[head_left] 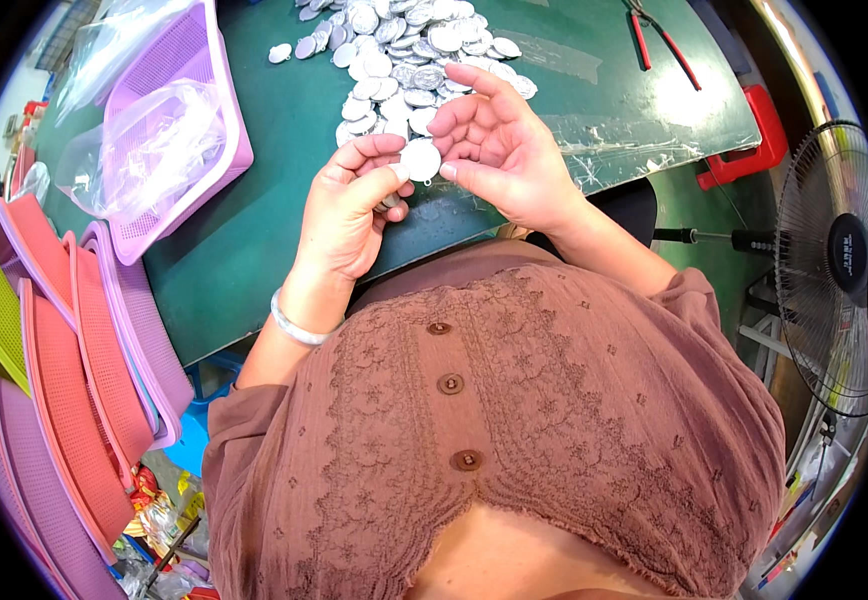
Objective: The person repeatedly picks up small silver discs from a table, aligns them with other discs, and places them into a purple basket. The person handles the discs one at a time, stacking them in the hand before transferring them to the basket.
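A round silver medallion (420,160) with a small loop at its lower edge is between my two hands, over the near edge of the green table. My left hand (349,205) pinches its left side between thumb and forefinger. More silver pieces (390,202) show partly in the curled lower fingers of that hand. My right hand (509,150) is open, its fingers loosely bent and apart, with the thumb tip at or very close to the medallion's right edge. Just beyond my hands lies a heap of similar silver medallions (419,75).
A purple plastic basket (232,130) holding clear plastic bags (169,150) stands on the table (254,270) at the left. Stacked coloured baskets (79,400) are at the lower left. Red-handled pliers (664,45) lie far right. A black fan (834,260) stands at the right.
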The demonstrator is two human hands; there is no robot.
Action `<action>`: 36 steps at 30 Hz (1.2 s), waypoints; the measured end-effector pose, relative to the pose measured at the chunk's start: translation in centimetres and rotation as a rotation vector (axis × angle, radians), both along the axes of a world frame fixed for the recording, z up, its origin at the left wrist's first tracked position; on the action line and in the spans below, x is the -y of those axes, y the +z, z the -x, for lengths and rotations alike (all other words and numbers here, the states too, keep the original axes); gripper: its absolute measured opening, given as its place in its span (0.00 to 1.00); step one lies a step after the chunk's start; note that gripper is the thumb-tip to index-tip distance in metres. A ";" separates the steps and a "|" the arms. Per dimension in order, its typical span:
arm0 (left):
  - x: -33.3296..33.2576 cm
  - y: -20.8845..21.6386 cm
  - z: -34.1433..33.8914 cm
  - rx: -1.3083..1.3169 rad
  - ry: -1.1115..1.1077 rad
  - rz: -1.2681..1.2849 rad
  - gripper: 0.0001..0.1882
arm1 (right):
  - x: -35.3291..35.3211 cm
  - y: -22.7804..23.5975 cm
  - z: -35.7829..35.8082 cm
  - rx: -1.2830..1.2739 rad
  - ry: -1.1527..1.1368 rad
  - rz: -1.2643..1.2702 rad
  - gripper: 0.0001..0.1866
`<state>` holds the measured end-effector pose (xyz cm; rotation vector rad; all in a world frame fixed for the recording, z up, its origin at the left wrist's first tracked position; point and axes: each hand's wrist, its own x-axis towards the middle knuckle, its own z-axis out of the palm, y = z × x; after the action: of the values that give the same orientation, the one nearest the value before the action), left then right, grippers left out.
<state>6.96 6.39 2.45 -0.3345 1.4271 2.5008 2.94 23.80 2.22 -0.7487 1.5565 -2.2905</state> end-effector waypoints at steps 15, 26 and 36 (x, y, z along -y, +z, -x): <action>0.1 0.7 -0.3 0.006 0.003 -0.125 0.12 | 0.8 0.4 0.4 0.030 0.022 -0.003 0.37; 2.0 3.6 -0.2 -0.009 0.013 -0.065 0.06 | 1.5 2.1 0.2 -0.130 0.040 -0.164 0.25; 12.5 15.6 4.1 -0.516 0.316 1.272 0.08 | -0.1 1.3 1.4 -0.226 -0.079 -0.346 0.15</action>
<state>2.90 -6.14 18.10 -0.0959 3.2404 1.5066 1.52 23.87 3.54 -0.8859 2.0475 -1.9598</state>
